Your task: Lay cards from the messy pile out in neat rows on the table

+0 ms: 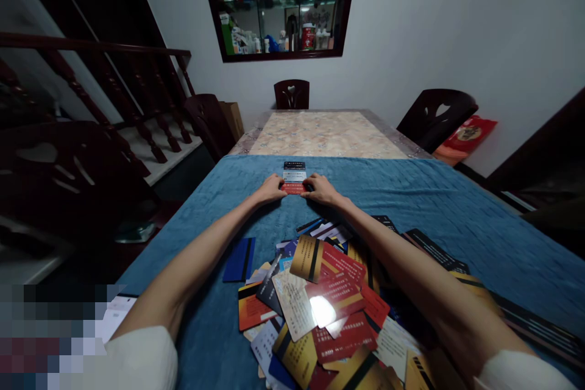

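My left hand [272,187] and my right hand [322,189] reach forward over the blue cloth. Between them lies a red card [294,188], each hand pinching one of its side edges. Just beyond it is a whitish card [294,177], and farther out a black card [294,166]; together the three form a column. Whether their edges overlap, I cannot tell. Nearer to me, a loose heap of cards [336,298] in red, gold, white and dark colours spreads between and under my forearms. A blue card [239,259] with a dark stripe rests left of the heap.
The blue cloth [201,219] covers the near part of a long table with a patterned top [320,134]. Dark wooden chairs [434,116] stand around it. More dark cards [434,250] lie by my right forearm. A red bag [470,137] is at the right.
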`<state>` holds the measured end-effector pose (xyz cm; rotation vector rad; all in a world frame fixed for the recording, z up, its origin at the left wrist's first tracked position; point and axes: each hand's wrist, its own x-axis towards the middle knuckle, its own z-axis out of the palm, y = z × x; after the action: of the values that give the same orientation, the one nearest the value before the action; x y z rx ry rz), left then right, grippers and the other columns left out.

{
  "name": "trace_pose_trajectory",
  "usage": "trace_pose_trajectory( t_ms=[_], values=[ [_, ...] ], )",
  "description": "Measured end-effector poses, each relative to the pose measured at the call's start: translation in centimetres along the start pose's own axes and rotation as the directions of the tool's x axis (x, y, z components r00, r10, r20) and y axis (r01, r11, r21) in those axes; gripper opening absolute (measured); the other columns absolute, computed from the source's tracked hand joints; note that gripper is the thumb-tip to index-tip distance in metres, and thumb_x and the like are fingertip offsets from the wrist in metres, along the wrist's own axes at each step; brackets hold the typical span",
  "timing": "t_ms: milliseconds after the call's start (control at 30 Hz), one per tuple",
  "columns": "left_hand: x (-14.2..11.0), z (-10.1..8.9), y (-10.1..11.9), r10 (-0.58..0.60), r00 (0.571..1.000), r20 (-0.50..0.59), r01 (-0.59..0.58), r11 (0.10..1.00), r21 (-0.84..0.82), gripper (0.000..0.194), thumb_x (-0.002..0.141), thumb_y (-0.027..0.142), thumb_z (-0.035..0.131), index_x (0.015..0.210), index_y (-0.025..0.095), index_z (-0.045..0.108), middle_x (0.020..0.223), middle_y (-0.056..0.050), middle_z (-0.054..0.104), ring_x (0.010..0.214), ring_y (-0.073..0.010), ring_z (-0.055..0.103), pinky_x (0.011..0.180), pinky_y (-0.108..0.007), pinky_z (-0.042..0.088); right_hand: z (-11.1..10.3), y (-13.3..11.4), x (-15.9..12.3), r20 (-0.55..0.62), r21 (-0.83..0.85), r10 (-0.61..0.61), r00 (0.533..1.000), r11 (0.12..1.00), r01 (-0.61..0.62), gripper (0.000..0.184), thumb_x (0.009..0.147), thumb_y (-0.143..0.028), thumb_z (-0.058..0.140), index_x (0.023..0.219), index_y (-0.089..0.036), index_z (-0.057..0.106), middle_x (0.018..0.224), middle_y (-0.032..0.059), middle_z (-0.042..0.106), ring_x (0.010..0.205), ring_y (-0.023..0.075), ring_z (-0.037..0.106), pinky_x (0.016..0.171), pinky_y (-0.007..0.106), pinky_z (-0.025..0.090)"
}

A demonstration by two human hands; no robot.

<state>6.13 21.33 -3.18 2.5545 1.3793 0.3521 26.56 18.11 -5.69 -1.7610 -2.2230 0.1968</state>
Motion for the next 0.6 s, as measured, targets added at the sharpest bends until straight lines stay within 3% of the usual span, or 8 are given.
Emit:
trace_pose_trajectory(
  t_ms=[267,433,600],
  values=[
    [-1.2,-0.2,0.4,-0.033,0.999,-0.033,0.033,0.999,-0.012,0.048,0.074,0.023,0.067,0.119,0.006,0.064,0.109,-0.015,0.066,0.101,-0.0282,0.063,0.094,-0.038,0.051,-0.5,-0.5,-0.1,0.012,-0.014,-0.006,1.000,1.000,0.006,0.043,0.083,-0.041,0.070,0.117,-0.015,0.068,0.120,0.0133,0.063,0.108,0.0254,0.058,0.092,0.031,0.044],
    [-3.6,-0.8,1.1,-0.021,0.996,-0.089,0.020,1.000,-0.013,0.046,0.081,0.020,0.060,0.125,0.008,0.057,0.116,-0.014,0.060,0.102,-0.0240,0.063,0.099,-0.036,0.049,-1.1,-0.9,-0.7,-0.015,0.008,-0.027,1.000,1.000,0.027,0.049,0.087,-0.036,0.066,0.129,-0.011,0.061,0.122,0.0165,0.062,0.110,0.0244,0.058,0.097,0.032,0.043],
    [-6.6,-1.8,2.2,0.009,0.997,-0.082,-0.005,0.999,0.049,0.041,0.086,0.023,0.056,0.125,0.008,0.055,0.122,-0.016,0.055,0.103,-0.0236,0.061,0.102,-0.037,0.047,-1.8,-2.2,-1.9,-0.065,0.031,-0.071,0.995,0.997,0.073,0.045,0.092,-0.035,0.058,0.133,-0.015,0.058,0.129,0.0154,0.058,0.119,0.0265,0.052,0.100,0.036,0.042]
  ],
)
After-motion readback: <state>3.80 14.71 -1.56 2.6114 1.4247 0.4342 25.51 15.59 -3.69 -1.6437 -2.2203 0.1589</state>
